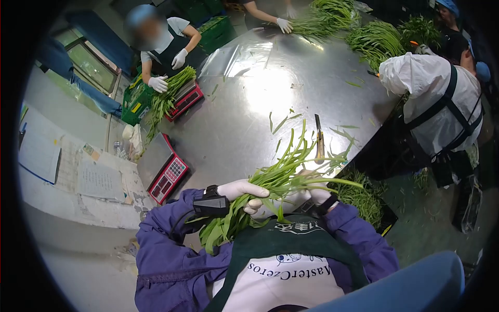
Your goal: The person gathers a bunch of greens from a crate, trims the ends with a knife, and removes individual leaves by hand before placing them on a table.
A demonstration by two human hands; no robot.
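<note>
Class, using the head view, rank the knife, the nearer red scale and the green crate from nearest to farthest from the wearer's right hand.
1. Knife, on the table just beyond the right hand holding greens.
2. Nearer red scale, at the left table edge.
3. Green crate, beyond the table's far edge.

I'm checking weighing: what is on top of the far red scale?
A bunch of greens lies across the far red scale, a co-worker's gloved hand on its stems. The greens hide most of the scale's top.
</note>
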